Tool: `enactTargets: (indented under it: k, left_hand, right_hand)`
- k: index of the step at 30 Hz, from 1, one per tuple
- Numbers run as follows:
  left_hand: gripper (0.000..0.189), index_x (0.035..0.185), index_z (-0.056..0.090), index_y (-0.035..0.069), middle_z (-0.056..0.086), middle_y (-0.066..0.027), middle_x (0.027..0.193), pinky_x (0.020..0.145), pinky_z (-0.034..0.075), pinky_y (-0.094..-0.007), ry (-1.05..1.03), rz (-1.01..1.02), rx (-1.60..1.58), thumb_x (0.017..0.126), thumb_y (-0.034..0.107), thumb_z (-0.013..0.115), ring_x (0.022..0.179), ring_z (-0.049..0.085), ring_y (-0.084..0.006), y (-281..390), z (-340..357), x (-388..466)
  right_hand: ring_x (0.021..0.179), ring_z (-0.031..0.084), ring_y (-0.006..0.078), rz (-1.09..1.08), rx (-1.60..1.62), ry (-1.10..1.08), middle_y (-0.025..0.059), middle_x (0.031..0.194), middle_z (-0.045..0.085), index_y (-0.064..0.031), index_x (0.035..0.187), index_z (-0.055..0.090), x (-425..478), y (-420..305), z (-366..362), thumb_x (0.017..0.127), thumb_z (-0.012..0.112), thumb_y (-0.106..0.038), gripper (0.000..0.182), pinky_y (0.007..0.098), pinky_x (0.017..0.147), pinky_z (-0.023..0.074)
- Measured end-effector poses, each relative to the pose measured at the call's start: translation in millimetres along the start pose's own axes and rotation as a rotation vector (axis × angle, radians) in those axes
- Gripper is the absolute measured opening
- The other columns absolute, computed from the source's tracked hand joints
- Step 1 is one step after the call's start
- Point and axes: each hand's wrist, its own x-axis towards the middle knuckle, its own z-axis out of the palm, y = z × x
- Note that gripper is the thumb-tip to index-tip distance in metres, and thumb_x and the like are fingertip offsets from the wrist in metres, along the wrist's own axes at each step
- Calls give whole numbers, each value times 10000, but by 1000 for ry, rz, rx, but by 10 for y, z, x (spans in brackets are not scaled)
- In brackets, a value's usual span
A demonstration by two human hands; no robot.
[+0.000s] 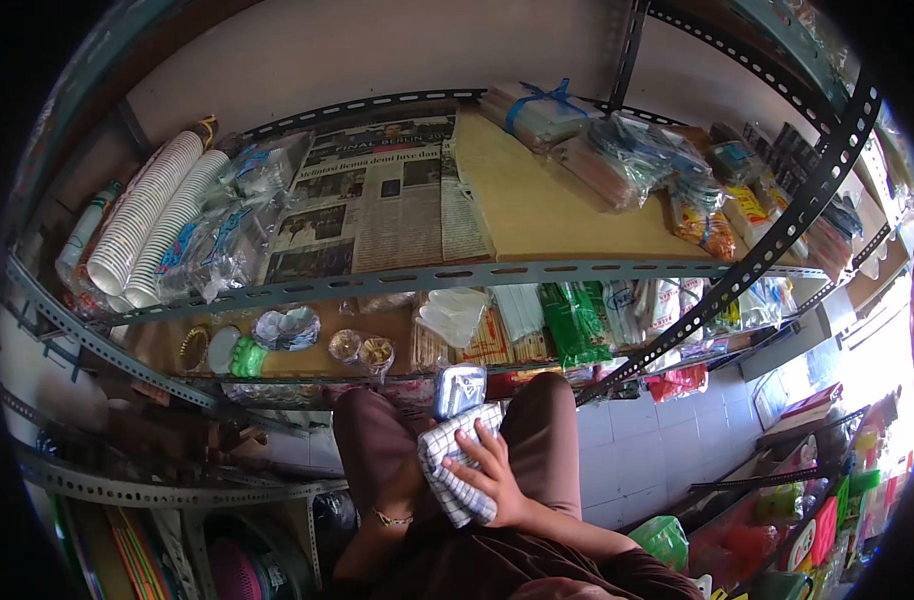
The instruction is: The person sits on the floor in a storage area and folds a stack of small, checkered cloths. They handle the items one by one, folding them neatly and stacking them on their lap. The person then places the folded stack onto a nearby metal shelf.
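A folded checked cloth (446, 457), white and dark blue, lies between my hands above my lap. My right hand (487, 472) presses on it with its fingers spread over the checks. My left hand (403, 484), with a bracelet at the wrist, is at the cloth's left side; its fingers are in shadow and largely hidden. Just beyond the cloth, between my knees, a plastic-wrapped bluish pack (459, 388) stands out, touching or close to the cloth's far edge; what holds it up is hidden.
A metal shelf's perforated edge (397, 280) crosses ahead, bearing stacked paper cups (146, 210), newspaper (382, 195) and bagged plastic goods. Below are wrapped plastic spoons (451, 316) and green packs (577, 322). A slanted perforated post (757, 259) rises at right. Shelves with goods flank me.
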Motion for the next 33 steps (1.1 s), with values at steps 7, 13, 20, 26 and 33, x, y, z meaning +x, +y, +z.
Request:
enactTargets:
  k: [7, 13, 20, 26, 33]
  left_hand:
    - [519, 1453, 335, 62, 459, 2, 1382, 1034, 361, -250, 213, 490, 1373, 1016, 316, 452, 1173, 486, -102, -753, 393, 235]
    - [503, 1444, 351, 49, 457, -17, 1392, 1045, 360, -267, 49, 229, 1072, 1014, 283, 461, 1200, 476, -112, -385, 242, -14]
    - [594, 1450, 328, 53, 472, -10, 1358, 1012, 401, -284, 132, 528, 1606, 1007, 439, 417, 1191, 487, -123, -898, 529, 301]
    - [610, 1470, 292, 42, 426, -32, 1412, 1066, 344, -295, 182, 328, 1009, 1014, 432, 401, 1254, 428, -126, 5, -90, 153]
    - [593, 1467, 301, 51, 428, -38, 1413, 1067, 350, -297, 165, 499, 1475, 1015, 420, 409, 1249, 439, -141, -873, 458, 301]
  right_hand:
    - [1440, 134, 458, 155, -11, 240, 251, 1531, 252, -56, 1393, 472, 174, 99, -25, 813, 560, -394, 677, 566, 1119, 130]
    - [1437, 195, 413, -76, -34, -75, 159, 1527, 330, -164, 1375, 532, 7, -60, 7, 862, 504, -526, 628, 587, 1096, 104]
    - [1432, 155, 466, 205, 121, 350, 250, 1522, 277, -24, 1362, 493, 199, 223, 33, 841, 557, -332, 608, 575, 1117, 156]
    - [1443, 176, 419, -71, -12, 6, 170, 1533, 312, -143, 1365, 538, 30, 6, 34, 841, 519, -501, 635, 577, 1116, 80]
    - [1418, 174, 488, 137, 80, 281, 260, 1533, 236, -46, 1387, 470, 245, 259, -127, 836, 583, -256, 600, 563, 1126, 156]
